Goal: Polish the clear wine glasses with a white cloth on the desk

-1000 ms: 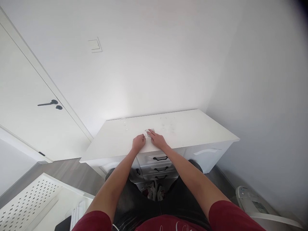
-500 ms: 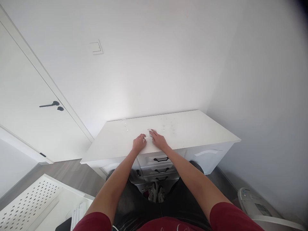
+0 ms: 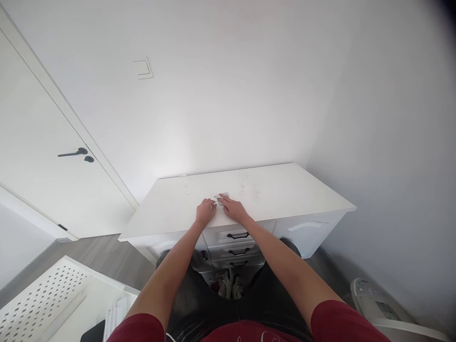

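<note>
My left hand [image 3: 205, 212] rests at the front middle of the white cabinet top [image 3: 295, 190], its fingers curled around something small, clear or pale, mostly hidden by them. Close beside it, my right hand [image 3: 233, 209] grips a whitish folded cloth or tissue [image 3: 223, 195] between thumb and fingers. The cloth's left end reaches toward the left fingertips; whether it touches what they hold, I cannot tell. Behind the left hand stands a faint transparent, glass-like object [image 3: 185, 184]. More faint clear shapes [image 3: 242, 185] show behind the right hand.
Dark-handled drawers [image 3: 238, 235] lie under the top, close to my legs. A wall with a switch [image 3: 143, 68] rises behind it. At left are a door with a black handle [image 3: 73, 153] and a white perforated panel [image 3: 46, 297]. A pale appliance [image 3: 379, 304] stands at lower right.
My right hand has shifted slightly left with the cloth, closer to the left fingers, and more of the cloth shows. My left hand has stayed nearly in place.
</note>
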A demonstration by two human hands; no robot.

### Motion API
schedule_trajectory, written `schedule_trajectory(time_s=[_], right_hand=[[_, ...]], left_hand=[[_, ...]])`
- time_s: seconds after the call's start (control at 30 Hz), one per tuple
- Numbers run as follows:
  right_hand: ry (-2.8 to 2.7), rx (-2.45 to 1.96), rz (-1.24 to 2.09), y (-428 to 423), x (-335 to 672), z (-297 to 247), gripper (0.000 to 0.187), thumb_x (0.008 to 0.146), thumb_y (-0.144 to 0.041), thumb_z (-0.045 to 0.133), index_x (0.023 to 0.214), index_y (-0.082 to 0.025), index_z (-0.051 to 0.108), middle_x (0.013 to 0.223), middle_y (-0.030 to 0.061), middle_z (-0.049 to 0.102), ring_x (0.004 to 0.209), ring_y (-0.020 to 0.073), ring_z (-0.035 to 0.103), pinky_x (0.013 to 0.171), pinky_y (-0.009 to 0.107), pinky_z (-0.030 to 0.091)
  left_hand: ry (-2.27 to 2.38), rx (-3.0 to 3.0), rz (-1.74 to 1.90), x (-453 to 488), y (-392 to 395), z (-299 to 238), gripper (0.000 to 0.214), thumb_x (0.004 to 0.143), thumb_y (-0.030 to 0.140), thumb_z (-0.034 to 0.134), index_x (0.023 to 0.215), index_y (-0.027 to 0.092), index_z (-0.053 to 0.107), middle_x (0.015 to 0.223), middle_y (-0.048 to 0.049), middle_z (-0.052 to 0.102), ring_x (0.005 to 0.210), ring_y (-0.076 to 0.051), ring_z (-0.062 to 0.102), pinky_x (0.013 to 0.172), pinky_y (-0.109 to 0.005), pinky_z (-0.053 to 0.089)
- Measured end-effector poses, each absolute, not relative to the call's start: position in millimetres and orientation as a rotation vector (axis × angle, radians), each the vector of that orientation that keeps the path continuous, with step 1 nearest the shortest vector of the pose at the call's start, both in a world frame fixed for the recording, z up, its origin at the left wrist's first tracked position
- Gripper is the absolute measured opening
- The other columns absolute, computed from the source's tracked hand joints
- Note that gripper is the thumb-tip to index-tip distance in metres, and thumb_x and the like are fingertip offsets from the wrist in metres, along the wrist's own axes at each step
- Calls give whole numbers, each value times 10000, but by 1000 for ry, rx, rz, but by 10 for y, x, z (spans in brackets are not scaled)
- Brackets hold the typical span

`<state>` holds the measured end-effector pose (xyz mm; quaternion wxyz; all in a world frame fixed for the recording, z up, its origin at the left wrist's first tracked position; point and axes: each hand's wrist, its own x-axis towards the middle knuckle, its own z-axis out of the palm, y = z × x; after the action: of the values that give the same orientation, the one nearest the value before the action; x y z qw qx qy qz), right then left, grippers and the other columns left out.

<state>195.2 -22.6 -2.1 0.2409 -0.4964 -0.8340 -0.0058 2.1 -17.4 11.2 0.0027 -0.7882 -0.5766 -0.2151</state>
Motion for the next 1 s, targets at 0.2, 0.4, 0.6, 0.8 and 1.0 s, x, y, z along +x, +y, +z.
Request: schedule_trajectory(time_s=[0.2,0.4,0.6,0.8,1.0], right_hand=[[-2206,-1453,-3,-257,1950,20,585,943,-207,341,1520,-298,353,1611,7,303,1071,183,655,795,297,561],[-2299,-1367,45,-295,1958,72,602,923,-193,371,1504,-347,379,1595,-35,336,1175,187,611,877,310,555],[-2250,-1453,26,-292,1950,73,620,924,-181,344,1530,-311,337,1619,-11,281,1130,192,630,832,309,562],[-2211,-1481,2,-271,1938,50,600,934,-190,332,1522,-304,344,1607,-5,311,1104,191,642,803,304,561],[-2303,-1375,37,-290,1937,68,597,927,-200,372,1510,-325,365,1595,-14,337,1112,192,637,835,301,556]], left_hand=[[-1842,-2481,-615,22,-156,107,340,1011,312,360,953,229,685,959,-46,649,934,-173,613,669,-273,419],[-1895,-2523,-660,37,-156,124,278,955,342,506,1214,262,572,1153,-50,612,955,-170,626,675,-273,426],[-1877,-2511,-636,39,-160,114,167,989,291,436,1048,234,581,1019,-39,611,872,-159,617,662,-268,412],[-1823,-2494,-702,9,-135,70,203,988,314,443,976,223,624,1017,-51,576,935,-173,582,660,-265,422],[-1857,-2471,-635,20,-139,88,276,994,340,421,992,223,670,1059,-78,550,1040,-199,554,651,-273,435]])
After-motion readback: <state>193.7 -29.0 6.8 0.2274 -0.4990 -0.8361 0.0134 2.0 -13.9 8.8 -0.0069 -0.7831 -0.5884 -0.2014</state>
